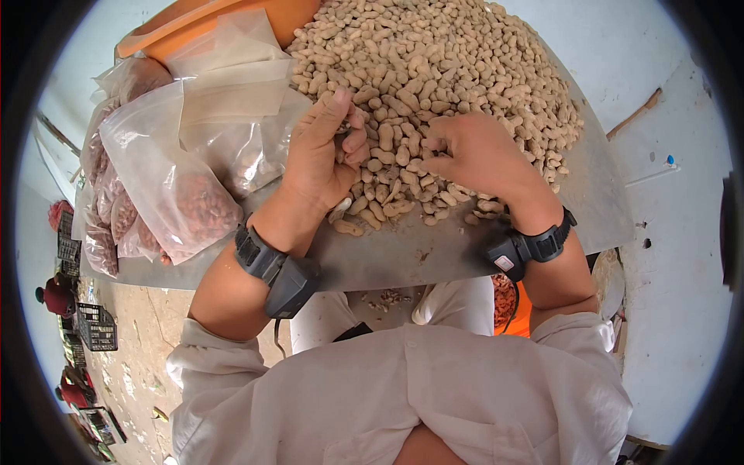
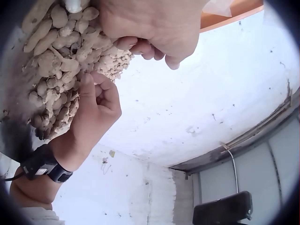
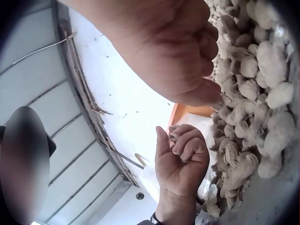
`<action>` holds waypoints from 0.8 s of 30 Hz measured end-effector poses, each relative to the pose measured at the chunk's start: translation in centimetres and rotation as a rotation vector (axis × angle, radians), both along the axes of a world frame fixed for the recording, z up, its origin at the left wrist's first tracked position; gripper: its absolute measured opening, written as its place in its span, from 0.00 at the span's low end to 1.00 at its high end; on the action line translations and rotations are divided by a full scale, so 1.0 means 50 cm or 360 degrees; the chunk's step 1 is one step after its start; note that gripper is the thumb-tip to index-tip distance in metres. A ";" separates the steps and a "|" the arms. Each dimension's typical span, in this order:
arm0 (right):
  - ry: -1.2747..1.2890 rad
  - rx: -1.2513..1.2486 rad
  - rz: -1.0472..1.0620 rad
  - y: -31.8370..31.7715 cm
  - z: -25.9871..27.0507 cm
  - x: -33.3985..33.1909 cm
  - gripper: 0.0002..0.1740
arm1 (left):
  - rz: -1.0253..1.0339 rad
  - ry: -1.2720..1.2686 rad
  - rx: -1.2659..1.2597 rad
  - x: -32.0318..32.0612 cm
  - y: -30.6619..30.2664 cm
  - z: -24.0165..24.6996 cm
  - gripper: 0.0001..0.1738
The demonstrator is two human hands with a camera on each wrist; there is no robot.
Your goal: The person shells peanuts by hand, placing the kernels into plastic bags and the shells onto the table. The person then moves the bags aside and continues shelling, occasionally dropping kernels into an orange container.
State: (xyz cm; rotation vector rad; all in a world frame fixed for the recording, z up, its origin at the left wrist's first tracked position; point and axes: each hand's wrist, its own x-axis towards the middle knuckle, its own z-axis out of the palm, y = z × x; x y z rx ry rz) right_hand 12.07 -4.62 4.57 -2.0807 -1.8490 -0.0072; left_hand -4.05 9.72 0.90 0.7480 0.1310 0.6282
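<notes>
Palm up, my left hand (image 1: 322,151) is at the near left edge of a heap of unshelled peanuts (image 1: 434,62), its fingers curled. In the right wrist view, that left hand (image 3: 183,159) holds something small and dark, like a bit of peanut, between thumb and fingers. My right hand (image 1: 480,155) is back up over the front of the heap. Its thumb and bent fingers reach down among the loose peanuts (image 1: 403,155). From the left wrist, the right hand (image 2: 93,112) shows thumb and forefinger close together at the pile; I cannot tell whether a peanut is between them.
Clear plastic bags of reddish shelled peanuts (image 1: 198,205) lie on the metal table (image 1: 372,260) at the left. An orange basin (image 1: 209,27) stands behind them. Below the table, an orange container (image 1: 523,310) holds reddish bits. Black crates (image 1: 97,327) stand on the floor at far left.
</notes>
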 end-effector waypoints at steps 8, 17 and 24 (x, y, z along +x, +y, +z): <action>-0.0293 -0.0224 -0.0165 0.001 -0.008 -0.006 0.12 | -0.0006 0.0077 0.0189 0.003 -0.009 -0.004 0.08; -0.0323 -0.0235 -0.0197 0.005 -0.018 0.002 0.07 | -0.0006 0.0210 0.0405 0.007 -0.026 -0.005 0.09; -0.0365 -0.0213 -0.0189 0.006 -0.018 0.005 0.09 | -0.0065 0.0202 0.0437 0.003 -0.026 -0.004 0.10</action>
